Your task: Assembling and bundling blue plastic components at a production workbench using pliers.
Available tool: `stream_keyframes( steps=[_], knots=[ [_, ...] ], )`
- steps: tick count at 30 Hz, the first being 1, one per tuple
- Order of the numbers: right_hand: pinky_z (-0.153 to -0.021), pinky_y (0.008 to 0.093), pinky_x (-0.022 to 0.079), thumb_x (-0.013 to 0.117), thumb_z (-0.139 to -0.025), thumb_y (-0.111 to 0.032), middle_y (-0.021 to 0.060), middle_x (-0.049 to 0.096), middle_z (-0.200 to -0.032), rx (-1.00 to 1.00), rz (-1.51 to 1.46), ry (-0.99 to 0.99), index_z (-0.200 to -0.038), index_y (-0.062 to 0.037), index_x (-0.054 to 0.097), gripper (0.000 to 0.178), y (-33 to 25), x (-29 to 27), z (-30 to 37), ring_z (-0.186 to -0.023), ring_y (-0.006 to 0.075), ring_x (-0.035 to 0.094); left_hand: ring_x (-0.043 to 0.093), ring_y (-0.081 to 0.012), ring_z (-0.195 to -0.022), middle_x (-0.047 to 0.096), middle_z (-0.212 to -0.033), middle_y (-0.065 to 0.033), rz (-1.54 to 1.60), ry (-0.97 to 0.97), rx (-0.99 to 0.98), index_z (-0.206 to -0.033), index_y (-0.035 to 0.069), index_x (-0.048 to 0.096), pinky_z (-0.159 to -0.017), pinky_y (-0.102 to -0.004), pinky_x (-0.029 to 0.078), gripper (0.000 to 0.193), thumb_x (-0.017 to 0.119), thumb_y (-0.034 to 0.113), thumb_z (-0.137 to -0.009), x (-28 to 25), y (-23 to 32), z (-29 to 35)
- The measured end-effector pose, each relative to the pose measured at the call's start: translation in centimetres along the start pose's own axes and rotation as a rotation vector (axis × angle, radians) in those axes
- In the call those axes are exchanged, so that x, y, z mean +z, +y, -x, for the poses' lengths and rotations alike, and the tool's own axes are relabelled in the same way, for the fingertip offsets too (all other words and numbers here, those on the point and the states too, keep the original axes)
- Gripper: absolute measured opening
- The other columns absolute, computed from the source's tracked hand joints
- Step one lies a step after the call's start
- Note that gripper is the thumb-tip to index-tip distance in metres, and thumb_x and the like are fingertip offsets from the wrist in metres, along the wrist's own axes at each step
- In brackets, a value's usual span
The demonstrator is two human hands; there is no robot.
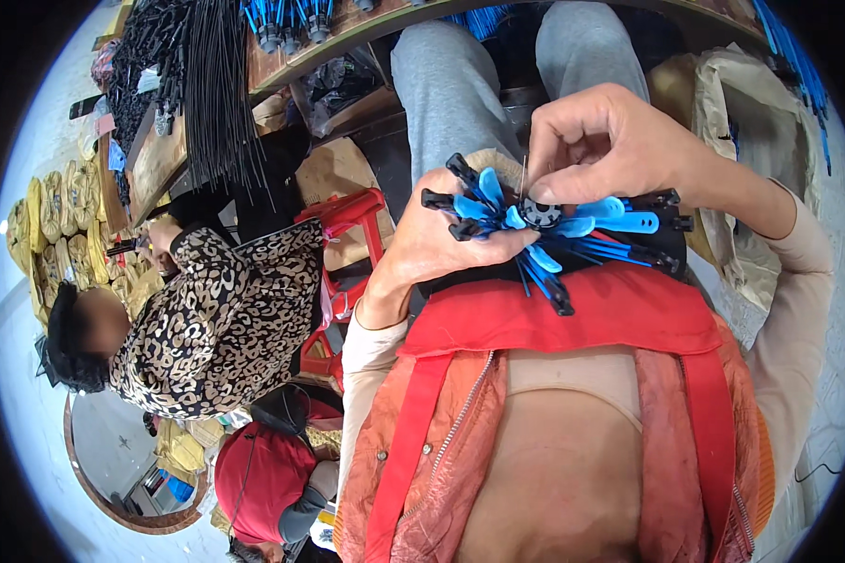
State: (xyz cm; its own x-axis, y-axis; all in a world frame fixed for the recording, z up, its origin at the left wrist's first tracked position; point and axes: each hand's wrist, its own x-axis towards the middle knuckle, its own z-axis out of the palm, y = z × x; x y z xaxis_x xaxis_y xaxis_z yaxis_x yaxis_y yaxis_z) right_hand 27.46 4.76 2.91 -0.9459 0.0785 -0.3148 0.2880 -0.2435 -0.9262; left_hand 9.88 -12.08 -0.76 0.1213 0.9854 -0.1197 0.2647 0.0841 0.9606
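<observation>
In front of my red apron (573, 310) is a black round hub (540, 214) with blue flat-ended arms and black tips fanning out from it. My left hand (432, 239) is closed around one side of this assembly, its thumb lying along the underside by the hub. My right hand (596, 155) is bent over the hub, thumb and forefinger pinched together at its upper edge. A thin wire (526, 174) stands up by those fingertips; whether they grip it I cannot make out. Blue arms (620, 218) with black ends stick out to the right, under my right wrist.
A workbench (347, 52) crosses the top, with black rods (221, 103) and blue-and-black parts on it. At left, a co-worker in a leopard-print top (225, 319) sits by a red stool (352, 216). An open sack (746, 188) stands at right. Another person in red (263, 479) is lower left.
</observation>
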Motion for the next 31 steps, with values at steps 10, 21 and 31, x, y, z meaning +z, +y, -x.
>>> stream_keyframes(
  steps=[10, 21, 31],
  knots=[
    [-0.064, 0.0208, 0.050, 0.072, -0.085, -0.006, 0.0023, 0.068, -0.080, -0.024, 0.106, -0.013, -0.088, -0.0001, 0.066, 0.009, 0.3, 0.6, 0.5, -0.071, 0.0065, 0.064, 0.060, -0.0058, -0.073, 0.066, -0.078, 0.0011, 0.387, 0.054, -0.209, -0.088, 0.003, 0.066, -0.067, -0.0237, 0.050, 0.022, 0.081, 0.003, -0.071, 1.7, 0.4, 0.6],
    [-0.065, 0.0224, 0.050, 0.071, -0.084, -0.005, 0.0019, 0.067, -0.079, -0.074, 0.184, -0.028, -0.089, -0.0004, 0.066, 0.009, 1.5, 0.7, 0.7, -0.069, 0.0075, 0.063, 0.057, -0.0025, -0.071, 0.065, -0.077, 0.0022, 0.303, 0.097, -0.151, -0.093, 0.003, 0.068, -0.064, -0.0205, 0.047, 0.023, 0.079, 0.002, -0.073, 2.9, 0.6, 1.1],
    [-0.067, 0.0255, 0.054, 0.071, -0.086, -0.008, 0.0048, 0.068, -0.082, 0.042, 0.089, -0.072, -0.092, -0.0008, 0.066, 0.010, 1.6, 0.8, 1.0, -0.071, 0.0112, 0.066, 0.061, -0.0093, -0.069, 0.066, -0.078, -0.0001, 0.056, 0.151, 0.053, -0.095, 0.006, 0.070, -0.066, -0.0241, 0.050, 0.027, 0.081, 0.006, -0.070, 3.2, -0.1, 1.4]
  ],
)
